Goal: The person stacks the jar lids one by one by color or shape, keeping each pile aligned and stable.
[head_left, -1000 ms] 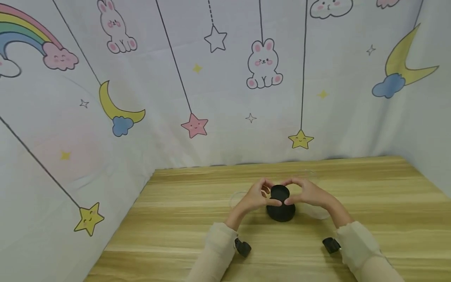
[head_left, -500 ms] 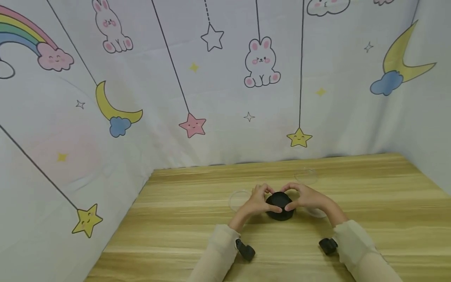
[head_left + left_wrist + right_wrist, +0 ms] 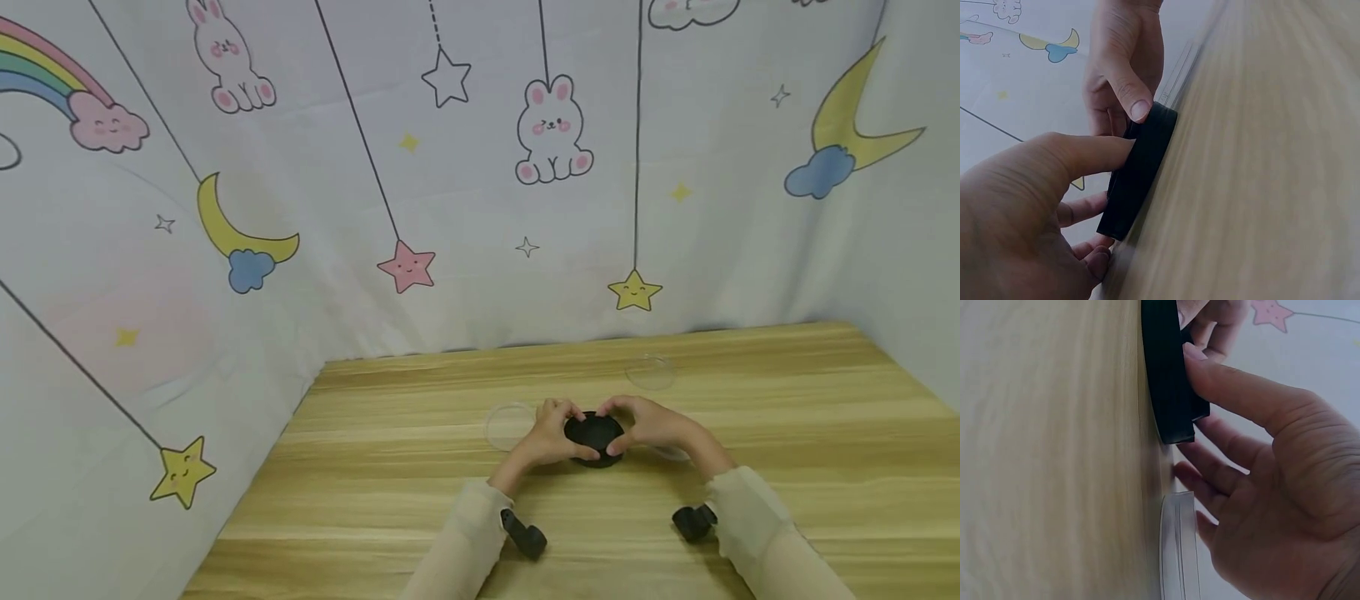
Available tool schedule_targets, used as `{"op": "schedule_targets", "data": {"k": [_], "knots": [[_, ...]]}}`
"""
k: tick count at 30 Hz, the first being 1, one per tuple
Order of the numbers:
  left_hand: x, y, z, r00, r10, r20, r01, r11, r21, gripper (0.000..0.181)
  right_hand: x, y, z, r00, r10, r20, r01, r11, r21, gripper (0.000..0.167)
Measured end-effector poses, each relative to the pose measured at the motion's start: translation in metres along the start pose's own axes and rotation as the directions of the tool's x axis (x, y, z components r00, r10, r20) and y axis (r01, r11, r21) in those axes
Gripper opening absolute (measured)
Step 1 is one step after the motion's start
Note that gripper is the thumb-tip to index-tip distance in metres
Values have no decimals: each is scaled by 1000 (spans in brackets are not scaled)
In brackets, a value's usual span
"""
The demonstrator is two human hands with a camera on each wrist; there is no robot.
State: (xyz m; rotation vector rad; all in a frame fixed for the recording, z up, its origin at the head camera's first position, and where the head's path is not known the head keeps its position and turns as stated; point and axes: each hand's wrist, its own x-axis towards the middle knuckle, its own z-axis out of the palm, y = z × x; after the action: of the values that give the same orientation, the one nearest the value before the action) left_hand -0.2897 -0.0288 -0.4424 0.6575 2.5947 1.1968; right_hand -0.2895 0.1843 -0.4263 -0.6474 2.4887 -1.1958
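A wide black round dish (image 3: 1138, 178) sits on the table with its low wall showing in the left wrist view. A smaller black round piece (image 3: 1200, 407) is at the dish's open top, its edge sticking out above the wall in the right wrist view. My left hand (image 3: 550, 437) holds it from the left, thumb at the near side and fingers at the far side. My right hand (image 3: 651, 423) does likewise from the right. Both thumb tips lie close together. Where the small piece meets the dish inside is hidden by the fingers.
A clear round lid-like disc (image 3: 512, 427) lies left of the dish. Another clear disc (image 3: 651, 372) lies behind the right hand. A clear shallow piece (image 3: 1179, 550) rests beside the right fingers. A printed cloth (image 3: 480, 208) hangs behind the wooden table (image 3: 375, 500).
Both hands have lowered the smaller black piece onto the wide black dish, where it had been held higher. The view has shifted slightly.
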Motion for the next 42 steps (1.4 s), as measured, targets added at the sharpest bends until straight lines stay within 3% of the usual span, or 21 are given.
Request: {"op": "schedule_targets", "data": {"k": [16, 27, 30, 34, 39, 42], "knots": [[0, -1, -2, 1000, 3, -6, -3, 1000, -28, 41, 1, -1, 3, 999, 12, -46, -14, 999, -41, 63], [-1, 3, -9, 999, -34, 31, 38, 990, -138, 50, 0, -2, 1, 998, -17, -62, 15, 1000, -24, 56], [-1, 8, -21, 1000, -26, 3, 27, 984, -175, 52, 0, -4, -2, 994, -34, -107, 31, 999, -24, 57], [-5, 10, -52, 997, 3, -81, -21, 976, -216, 54, 3, -13, -1, 985, -59, -162, 57, 998, -14, 60], [-17, -1, -95, 982, -35, -183, -9, 972, -235, 57, 15, -30, 12, 981, -109, -161, 109, 994, -5, 61], [-25, -10, -113, 977, -67, -202, 16, 970, -243, 59, 24, -42, 22, 979, -140, -147, 144, 990, 11, 65]]}}
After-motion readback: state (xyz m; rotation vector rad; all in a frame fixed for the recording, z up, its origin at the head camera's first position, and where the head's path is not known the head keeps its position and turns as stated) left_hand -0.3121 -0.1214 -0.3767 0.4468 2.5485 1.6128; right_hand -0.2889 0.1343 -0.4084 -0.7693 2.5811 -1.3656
